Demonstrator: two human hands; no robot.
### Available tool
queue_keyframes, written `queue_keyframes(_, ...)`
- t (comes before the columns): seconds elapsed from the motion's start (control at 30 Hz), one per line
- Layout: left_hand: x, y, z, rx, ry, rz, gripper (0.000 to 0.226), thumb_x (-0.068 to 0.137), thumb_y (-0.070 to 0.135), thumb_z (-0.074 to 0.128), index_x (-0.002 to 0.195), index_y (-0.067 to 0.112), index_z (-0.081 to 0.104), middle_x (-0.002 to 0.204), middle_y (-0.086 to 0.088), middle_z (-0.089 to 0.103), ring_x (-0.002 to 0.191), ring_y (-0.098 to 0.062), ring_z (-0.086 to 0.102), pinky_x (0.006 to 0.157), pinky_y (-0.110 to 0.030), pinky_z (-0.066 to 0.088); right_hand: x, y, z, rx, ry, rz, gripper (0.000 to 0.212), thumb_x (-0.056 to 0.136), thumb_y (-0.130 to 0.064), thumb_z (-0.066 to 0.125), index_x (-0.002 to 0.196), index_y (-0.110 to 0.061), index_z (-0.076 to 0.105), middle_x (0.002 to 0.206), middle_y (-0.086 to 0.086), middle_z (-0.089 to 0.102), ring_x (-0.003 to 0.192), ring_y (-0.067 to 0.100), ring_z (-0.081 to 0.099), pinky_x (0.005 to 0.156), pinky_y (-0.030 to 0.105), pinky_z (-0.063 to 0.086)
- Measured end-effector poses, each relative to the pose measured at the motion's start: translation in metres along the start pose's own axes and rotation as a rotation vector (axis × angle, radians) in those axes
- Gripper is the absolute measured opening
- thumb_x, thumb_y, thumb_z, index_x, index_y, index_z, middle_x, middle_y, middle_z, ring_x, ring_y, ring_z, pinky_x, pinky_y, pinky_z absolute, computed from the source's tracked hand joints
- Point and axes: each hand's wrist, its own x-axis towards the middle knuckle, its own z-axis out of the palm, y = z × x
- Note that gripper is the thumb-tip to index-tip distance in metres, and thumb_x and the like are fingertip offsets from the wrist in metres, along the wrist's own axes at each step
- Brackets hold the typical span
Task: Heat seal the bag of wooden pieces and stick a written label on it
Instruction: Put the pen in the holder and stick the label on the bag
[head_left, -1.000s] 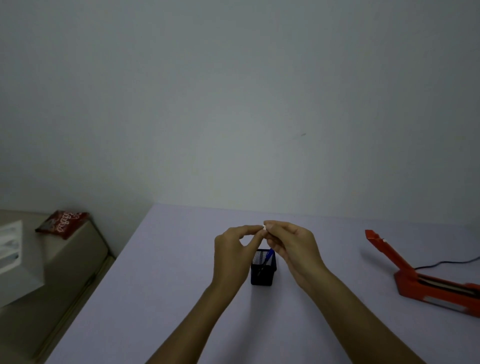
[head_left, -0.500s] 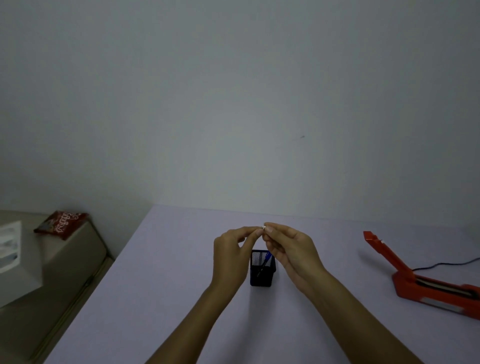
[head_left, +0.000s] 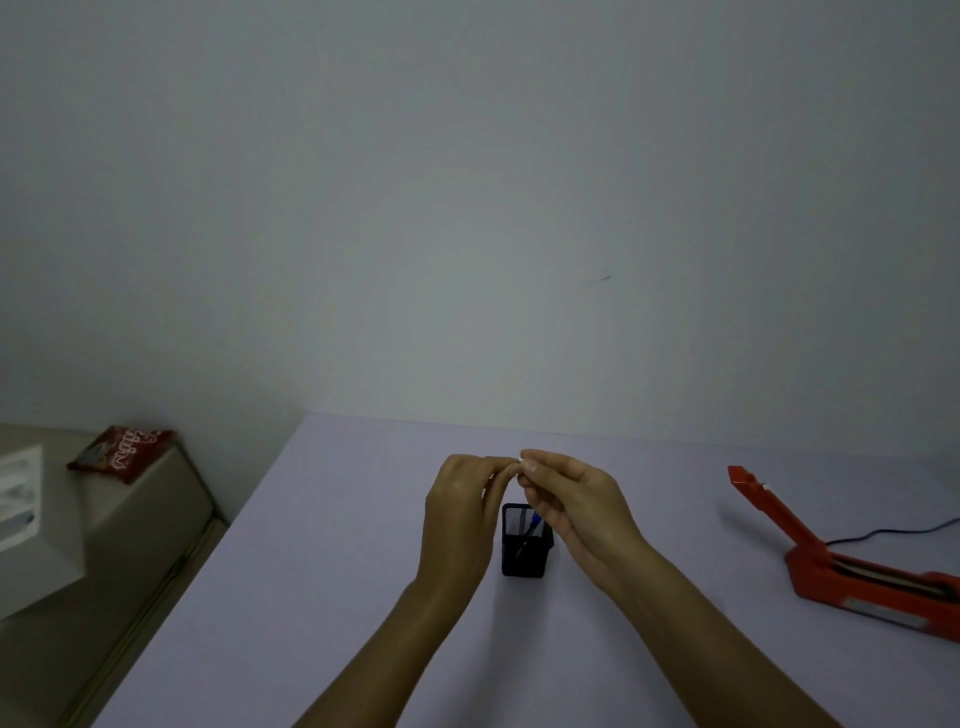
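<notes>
My left hand (head_left: 460, 512) and my right hand (head_left: 574, 506) meet fingertip to fingertip above the table, pinching a tiny white label (head_left: 520, 460) between them. Only a sliver of the label shows. Just below the hands stands a black mesh pen holder (head_left: 523, 551) with a blue pen (head_left: 533, 521) in it. The orange heat sealer (head_left: 852, 566) lies at the right with its arm raised. The bag of wooden pieces is not in view.
The pale purple table (head_left: 322, 571) runs up to a plain wall. A black cable (head_left: 893, 532) leads off behind the sealer. To the left, a lower beige surface carries a red snack packet (head_left: 122, 453) and a white box (head_left: 23, 514).
Both hands stay pinched together on the label and have barely moved; the view has shifted very slightly.
</notes>
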Motion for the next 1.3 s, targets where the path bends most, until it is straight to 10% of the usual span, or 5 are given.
queue_keyframes(0.27, -0.01, -0.009, 0.012, 0.081, 0.078, 0.115, 0.015, 0.091, 0.023, 0.053, 0.096, 0.014, 0.064, 0.086, 0.0, 0.067, 0.086, -0.005, 0.052, 0.074, -0.016, 0.045, 0.001, 0.016, 0.002, -0.004, 0.066, -0.006, 0.018, 0.083, -0.008, 0.071, 0.101, -0.006, 0.072, 0.095, 0.01, 0.075, 0.085, 0.019, 0.072, 0.085, 0.031, 0.056)
queue_keyframes(0.57, -0.03, -0.029, 0.032, -0.08, -0.102, -0.352, 0.013, 0.097, 0.025, 0.052, 0.093, 0.023, 0.064, 0.085, 0.013, 0.063, 0.083, -0.006, 0.055, 0.065, -0.017, 0.043, 0.02, 0.07, -0.032, -0.047, 0.199, 0.116, 0.014, 0.083, -0.006, 0.07, 0.098, -0.007, 0.072, 0.094, 0.014, 0.073, 0.085, 0.023, 0.069, 0.077, 0.029, 0.057)
queue_keyframes(1.03, -0.079, -0.066, 0.054, -0.056, -0.209, -0.63, 0.017, 0.095, 0.022, 0.055, 0.092, 0.011, 0.068, 0.084, 0.005, 0.066, 0.074, -0.003, 0.058, 0.062, -0.012, 0.042, 0.04, 0.207, -0.119, -0.565, 0.29, 0.464, 0.016, 0.083, -0.003, 0.067, 0.096, 0.0, 0.073, 0.075, 0.011, 0.067, 0.064, 0.019, 0.059, 0.067, 0.031, 0.053)
queue_keyframes(1.2, -0.076, -0.065, 0.057, -0.07, -0.232, -0.64, 0.018, 0.095, 0.023, 0.055, 0.093, 0.011, 0.068, 0.084, 0.005, 0.065, 0.073, -0.002, 0.058, 0.06, -0.006, 0.041, 0.041, 0.183, -0.109, -0.677, 0.33, 0.304, 0.027, 0.088, -0.008, 0.062, 0.115, -0.006, 0.066, 0.108, 0.014, 0.069, 0.097, 0.029, 0.066, 0.092, 0.04, 0.054)
queue_keyframes(1.3, -0.069, -0.057, 0.061, -0.075, -0.236, -0.588, 0.017, 0.095, 0.023, 0.055, 0.092, 0.012, 0.068, 0.081, 0.007, 0.064, 0.073, -0.002, 0.059, 0.058, -0.007, 0.043, 0.035, 0.146, -0.092, -0.489, 0.331, 0.199, 0.017, 0.091, -0.011, 0.059, 0.102, -0.009, 0.071, 0.095, 0.011, 0.072, 0.091, 0.026, 0.068, 0.082, 0.033, 0.057)
